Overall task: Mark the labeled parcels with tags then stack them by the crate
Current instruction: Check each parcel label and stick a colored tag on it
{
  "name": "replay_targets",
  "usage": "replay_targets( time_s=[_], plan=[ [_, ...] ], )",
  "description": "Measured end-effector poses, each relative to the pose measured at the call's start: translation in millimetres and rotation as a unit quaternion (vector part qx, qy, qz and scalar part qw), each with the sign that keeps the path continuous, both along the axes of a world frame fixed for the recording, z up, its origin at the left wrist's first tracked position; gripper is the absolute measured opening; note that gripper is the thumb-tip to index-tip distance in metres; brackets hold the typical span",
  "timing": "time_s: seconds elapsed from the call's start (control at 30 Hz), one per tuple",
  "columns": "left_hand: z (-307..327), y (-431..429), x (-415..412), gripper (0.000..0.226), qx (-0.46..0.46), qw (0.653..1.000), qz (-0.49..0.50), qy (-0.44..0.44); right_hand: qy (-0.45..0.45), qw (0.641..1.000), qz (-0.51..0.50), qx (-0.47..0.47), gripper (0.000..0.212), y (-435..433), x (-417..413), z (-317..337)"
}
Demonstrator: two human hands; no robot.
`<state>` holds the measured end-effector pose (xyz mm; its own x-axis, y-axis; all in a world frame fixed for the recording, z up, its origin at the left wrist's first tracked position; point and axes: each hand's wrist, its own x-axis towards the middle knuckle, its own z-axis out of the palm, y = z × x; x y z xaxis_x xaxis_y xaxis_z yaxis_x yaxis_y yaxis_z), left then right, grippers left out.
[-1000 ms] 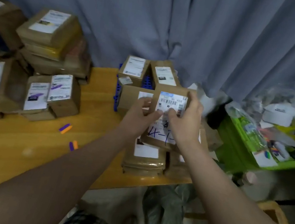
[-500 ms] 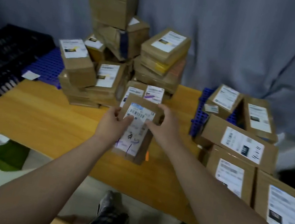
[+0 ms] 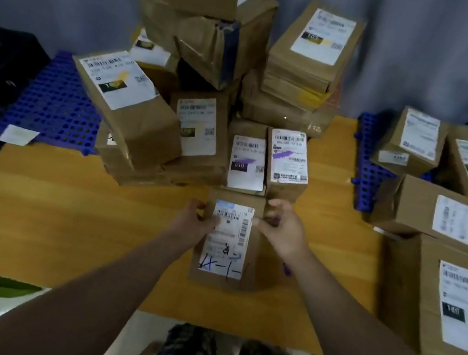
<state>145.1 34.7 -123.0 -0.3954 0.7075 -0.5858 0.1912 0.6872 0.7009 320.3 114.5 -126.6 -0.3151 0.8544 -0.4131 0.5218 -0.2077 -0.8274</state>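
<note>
The bench (image 3: 61, 225) carries a tall, leaning stack (image 3: 194, 126) beside the blue crate (image 3: 52, 101). The parcel (image 3: 252, 252) sits low over the bench, just before the stack's front row; whether it rests down I cannot tell. Left grip (image 3: 192, 223) and right grip (image 3: 283, 229) each grasp a long side, thumbs on top. It is best slid square against that row without nudging the pile. Its long axis runs away from the person, label (image 3: 227, 232) up, barcode far, handwriting near.
</note>
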Motion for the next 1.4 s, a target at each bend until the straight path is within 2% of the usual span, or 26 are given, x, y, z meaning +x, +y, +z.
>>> replay_targets(
  time_s=[0.07, 0.13, 0.23, 0.3, 0.4, 0.57, 0.77, 0.87, 0.93, 1.0, 1.1, 1.23, 1.3, 1.4],
  plan=[
    [-9.8, 1.7, -5.6, 0.054, -0.002, 1.000, -0.009, -0.028, 0.009, 0.999, -0.035, 0.015, 0.030, -0.6, 3.8, -5.6],
    [-15.0, 1.9, -7.2, 0.057, 0.004, 0.999, -0.022, -0.027, -0.004, 0.994, -0.084, 0.069, 0.019, 0.6, 12.2, -11.4],
    [-23.1, 3.2, -8.3, 0.060, 0.018, 0.998, -0.038, 0.035, -0.126, 0.974, -0.134, 0.134, 0.020, 9.3, 33.1, -24.7],
    [-26.8, 3.4, -7.9, 0.061, 0.016, 0.998, -0.033, 0.051, -0.230, 0.963, -0.079, 0.118, 0.023, 14.0, 44.7, -35.3],
    [-30.1, 5.6, -7.8, 0.052, 0.038, 0.999, -0.020, -0.009, -0.336, 0.936, 0.041, 0.101, 0.029, 16.8, 40.5, -46.1],
    [-33.9, 5.5, -7.7, 0.045, 0.061, 0.995, 0.001, -0.084, -0.379, 0.920, 0.054, 0.082, 0.056, 28.1, 8.6, -52.1],
    [-34.3, 3.7, -2.0, 0.051, 0.062, 0.990, 0.047, -0.116, -0.416, 0.905, 0.052, 0.070, 0.039, 33.3, -6.8, -55.2],
    [-32.5, -0.2, 2.1, 0.059, 0.058, 0.994, 0.052, -0.072, -0.425, 0.902, 0.070, 0.043, 0.047, 32.9, -4.8, -53.6],
    [-30.2, -4.9, 3.3, 0.079, 0.042, 0.998, 0.043, -0.015, -0.428, 0.900, 0.072, 0.028, 0.058, 28.8, 0.1, -52.6],
    [-25.5, -8.4, 5.8, 0.085, 0.030, 0.998, 0.041, 0.036, -0.383, 0.922, 0.053, 0.021, 0.057, 24.1, 7.6, -55.0],
    [-16.2, -12.9, 10.2, 0.069, 0.048, 0.989, 0.046, 0.132, -0.224, 0.973, 0.008, 0.051, 0.028, 17.7, 20.1, -50.6],
    [3.8, -19.3, 17.0, 0.042, 0.112, 0.971, 0.053, 0.206, -0.060, 0.983, -0.080, 0.157, 0.013, 12.6, 34.5, -15.4],
    [16.3, -20.6, 24.6, 0.028, 0.133, 0.976, 0.070, 0.158, -0.004, 0.977, -0.090, 0.195, 0.017, 9.9, 35.1, 7.0],
    [36.6, -18.0, 46.5, 0.021, 0.150, 0.982, 0.112, -0.036, 0.090, 0.981, -0.021, 0.169, 0.016, -3.7, 21.5, 36.0]
  ],
)
